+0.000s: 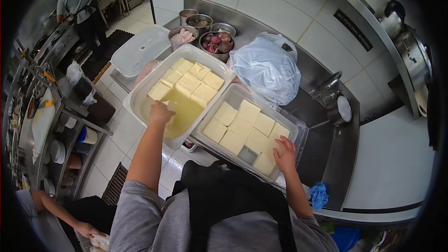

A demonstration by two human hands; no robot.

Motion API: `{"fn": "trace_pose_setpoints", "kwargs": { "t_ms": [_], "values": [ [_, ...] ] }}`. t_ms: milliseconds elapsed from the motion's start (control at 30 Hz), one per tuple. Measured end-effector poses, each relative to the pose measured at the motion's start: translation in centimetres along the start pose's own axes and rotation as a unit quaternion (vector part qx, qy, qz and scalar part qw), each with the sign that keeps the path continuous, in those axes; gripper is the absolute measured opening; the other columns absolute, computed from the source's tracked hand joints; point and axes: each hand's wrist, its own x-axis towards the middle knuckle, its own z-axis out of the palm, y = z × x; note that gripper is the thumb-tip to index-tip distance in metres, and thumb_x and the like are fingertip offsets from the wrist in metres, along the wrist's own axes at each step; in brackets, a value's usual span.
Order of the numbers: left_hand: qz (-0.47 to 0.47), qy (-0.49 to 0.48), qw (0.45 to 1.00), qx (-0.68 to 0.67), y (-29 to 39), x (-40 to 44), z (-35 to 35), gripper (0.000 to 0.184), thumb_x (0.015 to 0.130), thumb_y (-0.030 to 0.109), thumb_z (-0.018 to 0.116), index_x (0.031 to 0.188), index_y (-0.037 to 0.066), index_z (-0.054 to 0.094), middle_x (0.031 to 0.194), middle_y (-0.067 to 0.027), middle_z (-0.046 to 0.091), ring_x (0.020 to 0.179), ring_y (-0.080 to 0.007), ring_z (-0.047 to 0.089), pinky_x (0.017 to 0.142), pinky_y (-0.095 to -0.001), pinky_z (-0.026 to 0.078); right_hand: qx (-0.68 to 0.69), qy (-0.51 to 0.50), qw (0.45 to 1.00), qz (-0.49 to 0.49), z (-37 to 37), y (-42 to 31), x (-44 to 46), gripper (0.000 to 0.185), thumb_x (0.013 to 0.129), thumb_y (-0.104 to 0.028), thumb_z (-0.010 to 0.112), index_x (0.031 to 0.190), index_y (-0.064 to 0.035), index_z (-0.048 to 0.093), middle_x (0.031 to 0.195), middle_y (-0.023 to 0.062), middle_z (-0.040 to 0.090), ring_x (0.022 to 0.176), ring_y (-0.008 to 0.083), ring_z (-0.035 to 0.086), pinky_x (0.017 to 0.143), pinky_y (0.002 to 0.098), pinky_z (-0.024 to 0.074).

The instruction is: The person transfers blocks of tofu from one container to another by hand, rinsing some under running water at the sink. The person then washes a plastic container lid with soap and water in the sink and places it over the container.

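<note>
My left hand [161, 113] reaches into the left white tub [130, 107], its fingers closed round a pale block of tofu that they mostly hide. Several more tofu blocks [188, 84] sit in yellowish liquid towards the far side of that tub. Beside it, a clear plastic container [295, 133] holds several tofu blocks [235, 133] laid flat in rows, with a gap in the near row. At that container's right edge rests my right hand [284, 154], fingers apart, touching or just over a tofu block [265, 163].
Behind the tubs stand metal bowls, one with red onions [217, 44], and a tied plastic bag [266, 67]. A white lid [141, 51] lies at the left. The sink faucet [329, 84] is at right. One co-worker [77, 2] stands far back; another's hand [86, 229] is lower left.
</note>
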Motion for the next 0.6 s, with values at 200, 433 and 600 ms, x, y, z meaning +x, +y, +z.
{"fn": "trace_pose_setpoints", "kwargs": {
  "t_ms": [200,433,600],
  "values": [
    [0.050,-0.038,0.996,-0.061,0.6,-0.6,-1.2,0.046,0.065,0.032,0.074,0.098,0.000,0.066,0.105,-0.0215,0.062,0.092,-0.0337,0.062,0.083,-0.0408,0.049,0.017,0.010,1.000,0.004,0.3,0.5,-0.3,0.036,0.078,-0.016,0.064,0.112,-0.0090,0.058,0.123,0.0117,0.051,0.110,0.0270,0.052,0.102,0.0451,0.0326],
    [0.152,-0.211,0.864,-0.432,9.7,-8.0,-10.9,0.043,0.077,0.024,0.070,0.107,-0.005,0.059,0.098,-0.0113,0.065,0.087,-0.0171,0.062,0.078,-0.0285,0.048,0.167,0.005,0.986,0.014,-1.0,-1.1,0.2,0.038,0.083,-0.022,0.062,0.117,-0.0077,0.055,0.126,0.0115,0.049,0.118,0.0288,0.046,0.103,0.0446,0.0316],
    [0.247,-0.370,0.734,-0.514,22.8,-15.0,-12.1,0.063,0.082,0.028,0.068,0.128,-0.003,0.041,0.105,-0.0129,0.062,0.095,-0.0175,0.059,0.083,-0.0284,0.046,0.721,-0.088,0.683,0.082,-3.4,-3.6,2.1,0.052,0.089,-0.034,0.056,0.132,-0.0078,0.041,0.132,0.0078,0.047,0.122,0.0257,0.044,0.103,0.0422,0.0323]
  ]
}}
